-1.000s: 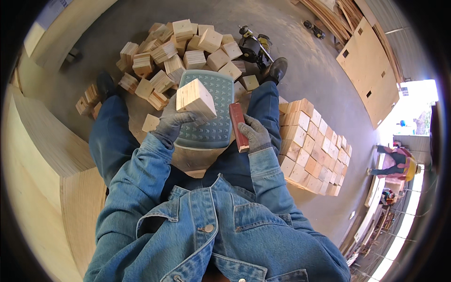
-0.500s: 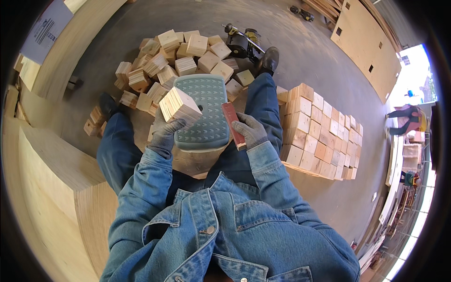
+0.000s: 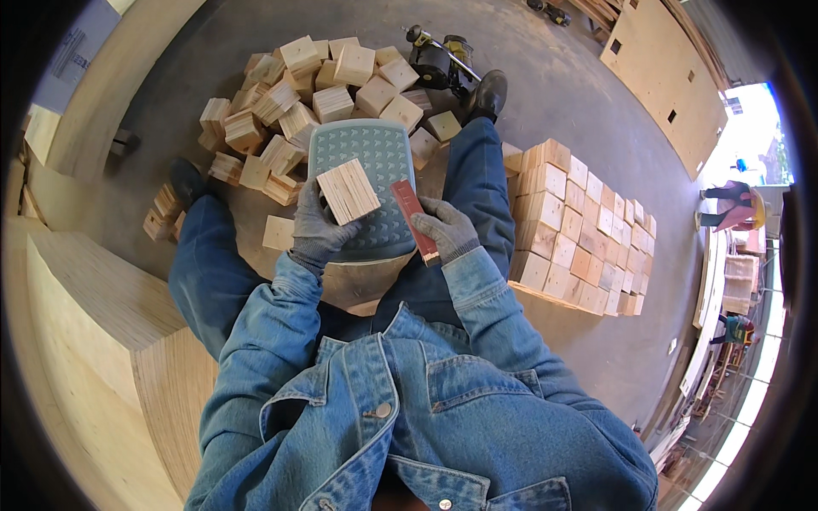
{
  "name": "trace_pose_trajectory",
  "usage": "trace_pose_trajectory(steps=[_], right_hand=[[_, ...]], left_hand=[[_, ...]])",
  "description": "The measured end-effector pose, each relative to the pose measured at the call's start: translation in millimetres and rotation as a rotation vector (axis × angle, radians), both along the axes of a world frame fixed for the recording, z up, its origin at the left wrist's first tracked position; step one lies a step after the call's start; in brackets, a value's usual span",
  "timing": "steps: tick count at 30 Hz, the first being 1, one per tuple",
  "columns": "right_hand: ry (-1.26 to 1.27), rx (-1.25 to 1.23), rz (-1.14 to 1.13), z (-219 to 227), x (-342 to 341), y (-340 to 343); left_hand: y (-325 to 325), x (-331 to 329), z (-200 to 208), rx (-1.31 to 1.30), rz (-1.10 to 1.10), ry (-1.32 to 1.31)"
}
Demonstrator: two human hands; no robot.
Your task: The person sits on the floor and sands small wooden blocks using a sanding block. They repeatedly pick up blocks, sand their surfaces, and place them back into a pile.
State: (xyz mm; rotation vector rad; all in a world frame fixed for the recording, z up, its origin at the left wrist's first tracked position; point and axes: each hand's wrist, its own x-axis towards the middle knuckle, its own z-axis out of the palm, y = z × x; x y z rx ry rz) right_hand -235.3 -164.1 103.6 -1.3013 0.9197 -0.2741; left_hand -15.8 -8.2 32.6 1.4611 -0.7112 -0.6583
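Observation:
My gloved left hand (image 3: 322, 226) grips a plywood block (image 3: 349, 192), its layered edge grain facing up, over the left side of a grey-green plastic step stool (image 3: 361, 140). In my gloved right hand (image 3: 446, 228) is a dark red, narrow flat bar that looks like a sanding block (image 3: 414, 220), tilted, with its far end over the stool's right edge. A small gap separates the bar from the block. Both hands are between my knees, and the stool's dimpled top shows beyond them.
A loose heap of wooden blocks (image 3: 332, 104) lies on the floor past the stool. Stacked blocks (image 3: 567, 234) stand in rows by my right leg. A yellow-and-black power tool (image 3: 445, 61) rests near my right boot. Plywood panels (image 3: 85, 289) flank my left. Two people are far right.
My left hand has turned the block so its layered edges face up, and has shifted it right, nearer the red bar. The right hand keeps its hold, almost in place.

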Motion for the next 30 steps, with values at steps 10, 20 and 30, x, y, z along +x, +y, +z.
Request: trace_pose_trajectory(steps=[10, 20, 30], right_hand=[[0.192, -0.168, 0.215, -2.3, 11.3, 2.3], [-0.058, 0.031, 0.053, 33.3, 13.6, -4.2], [0.044, -0.045, 0.127, 15.1, 13.4, 12.9]], left_hand=[[2.9, 4.8, -6.3, 0.142, 0.009, -0.294], [3.2, 6.1, -8.6, 0.145, -0.101, -0.014], [3.6, 11.4, -34.3, 0.084, -0.064, -0.007]])
